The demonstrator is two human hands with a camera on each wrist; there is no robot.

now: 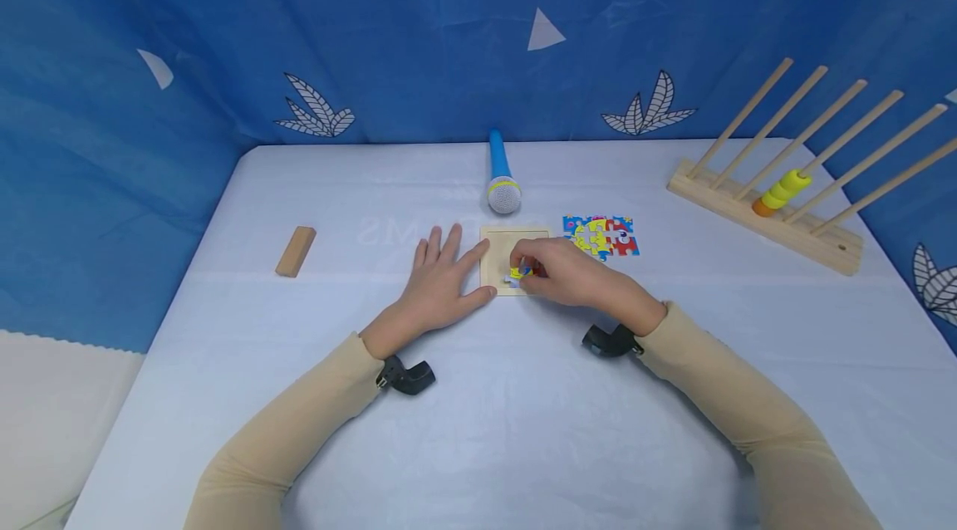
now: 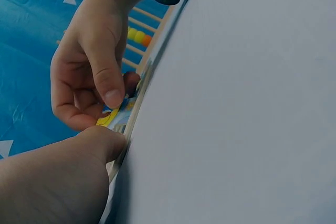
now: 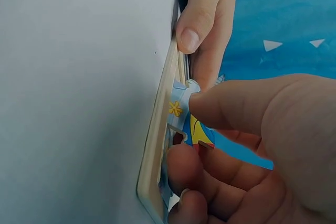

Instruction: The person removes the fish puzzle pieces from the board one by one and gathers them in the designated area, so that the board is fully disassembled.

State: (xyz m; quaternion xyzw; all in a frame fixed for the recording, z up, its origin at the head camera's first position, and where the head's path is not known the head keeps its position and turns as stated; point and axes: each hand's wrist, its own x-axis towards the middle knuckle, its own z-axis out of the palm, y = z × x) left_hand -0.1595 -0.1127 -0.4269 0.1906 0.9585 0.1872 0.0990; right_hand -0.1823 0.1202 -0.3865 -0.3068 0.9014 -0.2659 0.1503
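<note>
A small wooden puzzle tray [image 1: 495, 252] lies on the table between both hands. My left hand [image 1: 443, 287] is spread flat, its thumb and index fingertip at the tray's left side. Over the tray's lower right part, my right hand [image 1: 564, 272] pinches a jigsaw piece [image 3: 199, 130] between thumb and curled fingers; yellow and blue show on it. Close by, a pale blue piece with a yellow starfish [image 3: 176, 108] shows at the tray's near edge in the right wrist view. The fingers partly hide these pieces.
Right of the tray lies a cluster of colourful jigsaw pieces [image 1: 622, 245]. A toy microphone [image 1: 504, 193] lies behind the tray. A wooden block [image 1: 296, 251] is at the left. At the back right stands a wooden peg rack [image 1: 763, 218] with several beads [image 1: 783, 189].
</note>
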